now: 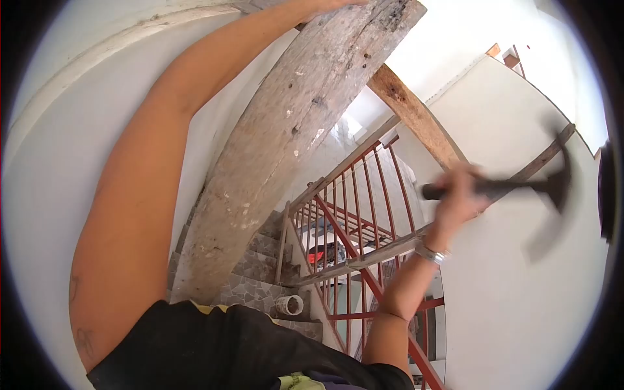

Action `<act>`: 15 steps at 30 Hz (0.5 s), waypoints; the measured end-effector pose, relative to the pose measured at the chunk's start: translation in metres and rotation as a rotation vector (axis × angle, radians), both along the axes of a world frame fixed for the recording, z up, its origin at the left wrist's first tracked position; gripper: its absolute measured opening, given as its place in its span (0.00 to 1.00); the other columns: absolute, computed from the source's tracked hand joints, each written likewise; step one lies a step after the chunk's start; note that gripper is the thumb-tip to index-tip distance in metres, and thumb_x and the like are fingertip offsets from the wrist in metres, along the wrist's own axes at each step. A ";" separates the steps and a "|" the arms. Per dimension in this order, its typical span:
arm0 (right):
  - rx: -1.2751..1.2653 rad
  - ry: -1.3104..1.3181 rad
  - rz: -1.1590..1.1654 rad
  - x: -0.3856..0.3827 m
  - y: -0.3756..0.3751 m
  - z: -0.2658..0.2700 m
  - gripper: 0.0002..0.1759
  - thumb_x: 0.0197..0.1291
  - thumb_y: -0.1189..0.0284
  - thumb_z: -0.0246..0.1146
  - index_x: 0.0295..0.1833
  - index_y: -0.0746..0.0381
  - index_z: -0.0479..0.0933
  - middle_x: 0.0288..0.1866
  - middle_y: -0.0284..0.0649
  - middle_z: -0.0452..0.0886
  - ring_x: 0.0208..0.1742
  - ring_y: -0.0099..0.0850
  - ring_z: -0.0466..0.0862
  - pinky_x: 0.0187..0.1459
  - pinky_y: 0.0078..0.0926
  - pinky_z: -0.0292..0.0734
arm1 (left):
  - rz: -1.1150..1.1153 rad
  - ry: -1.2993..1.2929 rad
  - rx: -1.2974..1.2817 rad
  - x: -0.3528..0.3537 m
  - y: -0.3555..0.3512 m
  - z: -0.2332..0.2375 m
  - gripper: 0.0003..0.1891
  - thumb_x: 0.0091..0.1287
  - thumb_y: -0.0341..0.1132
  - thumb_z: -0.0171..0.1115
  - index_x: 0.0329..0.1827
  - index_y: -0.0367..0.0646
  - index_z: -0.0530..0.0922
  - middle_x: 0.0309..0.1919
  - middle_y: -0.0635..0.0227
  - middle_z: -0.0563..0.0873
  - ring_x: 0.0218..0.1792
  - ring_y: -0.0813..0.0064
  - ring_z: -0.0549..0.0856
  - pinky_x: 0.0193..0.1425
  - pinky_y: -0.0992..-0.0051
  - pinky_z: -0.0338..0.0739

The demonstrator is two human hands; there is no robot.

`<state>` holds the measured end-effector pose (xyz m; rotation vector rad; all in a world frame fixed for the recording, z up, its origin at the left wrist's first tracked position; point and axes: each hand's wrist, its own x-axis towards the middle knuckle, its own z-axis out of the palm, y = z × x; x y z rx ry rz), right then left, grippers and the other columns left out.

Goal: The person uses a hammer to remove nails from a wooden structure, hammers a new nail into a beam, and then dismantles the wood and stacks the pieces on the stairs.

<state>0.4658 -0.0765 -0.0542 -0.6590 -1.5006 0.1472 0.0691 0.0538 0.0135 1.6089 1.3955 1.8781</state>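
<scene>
My right hand (457, 194) is wrapped around the dark handle of a claw hammer (554, 185), raised on the right. Motion blurs the hammer's head, and a bracelet circles that wrist. A thick, weathered wooden beam (276, 146) slants up through the middle, with old holes and pale patches on its face. Up at the frame's top edge, my left hand (335, 2) is by the beam's upper end. Most of that hand is cut off, so its fingers do not show.
Below are tiled stairs (250, 286) with a small white bucket (289, 305) on a step. A red metal railing (357, 195) with wooden rails stands beyond the beam. Another wooden timber (416, 114) runs behind it, and a white wall (520, 279) rises at right.
</scene>
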 end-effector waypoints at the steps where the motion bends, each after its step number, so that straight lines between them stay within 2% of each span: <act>1: 0.388 -0.065 0.008 0.003 -0.014 0.024 0.15 0.63 0.67 0.57 0.24 0.61 0.72 0.20 0.37 0.74 0.21 0.30 0.74 0.28 0.27 0.73 | -0.012 0.023 -0.008 -0.001 0.001 0.000 0.52 0.60 0.71 0.66 0.62 0.19 0.76 0.57 0.40 0.84 0.57 0.52 0.85 0.60 0.60 0.80; 2: 0.774 -0.139 -0.005 0.005 -0.029 0.048 0.19 0.64 0.65 0.48 0.22 0.61 0.68 0.16 0.38 0.70 0.18 0.31 0.72 0.27 0.28 0.73 | -0.023 0.046 -0.015 -0.003 0.003 0.000 0.52 0.60 0.70 0.66 0.63 0.19 0.76 0.57 0.39 0.84 0.58 0.51 0.85 0.60 0.60 0.80; 3: 0.849 -0.009 0.128 0.011 -0.043 0.066 0.17 0.60 0.65 0.46 0.19 0.60 0.62 0.14 0.37 0.66 0.19 0.29 0.70 0.25 0.29 0.71 | -0.031 0.069 -0.017 -0.007 0.004 0.002 0.53 0.60 0.70 0.66 0.63 0.19 0.75 0.58 0.39 0.83 0.58 0.51 0.85 0.61 0.60 0.80; 4: 0.933 -0.089 0.361 0.042 -0.048 0.086 0.15 0.55 0.65 0.51 0.18 0.57 0.64 0.14 0.36 0.65 0.17 0.32 0.70 0.29 0.32 0.71 | 0.033 0.068 -0.014 -0.010 0.006 0.002 0.52 0.60 0.70 0.66 0.63 0.19 0.75 0.58 0.39 0.83 0.58 0.51 0.85 0.60 0.60 0.80; 5: 0.981 -0.104 0.449 0.037 -0.042 0.082 0.16 0.57 0.64 0.52 0.19 0.58 0.65 0.14 0.36 0.66 0.18 0.32 0.71 0.28 0.32 0.71 | 0.090 0.068 -0.015 -0.008 0.010 0.001 0.52 0.60 0.70 0.66 0.63 0.18 0.75 0.58 0.39 0.83 0.57 0.51 0.85 0.60 0.59 0.80; 6: 0.939 -0.101 0.395 0.006 -0.016 0.055 0.17 0.59 0.63 0.54 0.20 0.59 0.67 0.15 0.36 0.68 0.18 0.32 0.71 0.28 0.32 0.72 | 0.142 0.071 -0.012 -0.005 0.011 0.002 0.52 0.60 0.70 0.65 0.62 0.18 0.75 0.58 0.38 0.83 0.57 0.51 0.85 0.59 0.58 0.81; 7: 0.760 -0.169 0.183 -0.019 0.025 0.012 0.18 0.60 0.62 0.55 0.22 0.61 0.68 0.16 0.36 0.69 0.18 0.32 0.72 0.27 0.32 0.72 | 0.107 0.050 -0.037 -0.001 0.004 0.003 0.52 0.60 0.70 0.66 0.61 0.18 0.76 0.58 0.38 0.83 0.57 0.51 0.85 0.59 0.57 0.81; 8: 0.393 -0.356 -0.043 -0.033 0.076 -0.028 0.19 0.62 0.62 0.57 0.23 0.62 0.70 0.16 0.36 0.71 0.18 0.32 0.72 0.27 0.32 0.72 | 0.075 0.022 -0.064 0.002 -0.010 0.003 0.52 0.60 0.71 0.66 0.61 0.18 0.76 0.57 0.38 0.83 0.57 0.50 0.85 0.59 0.56 0.81; 9: -0.018 -0.619 -0.174 -0.050 0.115 -0.056 0.20 0.63 0.61 0.58 0.24 0.63 0.72 0.17 0.36 0.72 0.18 0.32 0.73 0.27 0.32 0.72 | 0.048 -0.003 -0.091 0.003 -0.021 0.002 0.52 0.59 0.71 0.66 0.60 0.19 0.77 0.57 0.38 0.83 0.57 0.50 0.85 0.58 0.55 0.81; 10: -0.377 -0.690 -0.114 -0.064 0.123 -0.070 0.21 0.65 0.60 0.60 0.25 0.64 0.73 0.18 0.36 0.74 0.19 0.32 0.73 0.26 0.33 0.72 | -0.012 -0.022 -0.103 0.008 -0.020 -0.007 0.51 0.59 0.71 0.66 0.60 0.19 0.77 0.57 0.38 0.83 0.56 0.50 0.85 0.58 0.55 0.81; 12: -0.444 -0.460 -0.059 -0.070 0.092 -0.069 0.23 0.68 0.58 0.63 0.27 0.66 0.76 0.19 0.36 0.77 0.19 0.32 0.74 0.25 0.33 0.73 | -0.099 -0.041 -0.070 0.001 -0.014 0.002 0.51 0.59 0.71 0.67 0.60 0.21 0.78 0.56 0.38 0.83 0.56 0.49 0.85 0.57 0.54 0.81; 13: -0.454 -0.416 -0.107 -0.076 0.067 -0.054 0.21 0.69 0.60 0.62 0.28 0.65 0.76 0.19 0.33 0.75 0.18 0.30 0.73 0.24 0.31 0.71 | -0.034 -0.050 -0.047 -0.006 -0.019 0.006 0.51 0.58 0.70 0.67 0.60 0.21 0.78 0.56 0.39 0.84 0.55 0.49 0.85 0.57 0.54 0.81; 15: -0.342 -0.228 -0.178 -0.054 0.048 -0.043 0.13 0.63 0.67 0.64 0.30 0.65 0.77 0.19 0.35 0.78 0.19 0.28 0.75 0.25 0.28 0.71 | 0.044 -0.039 -0.046 0.003 -0.013 0.003 0.51 0.57 0.70 0.69 0.60 0.21 0.78 0.55 0.39 0.84 0.55 0.49 0.86 0.57 0.53 0.81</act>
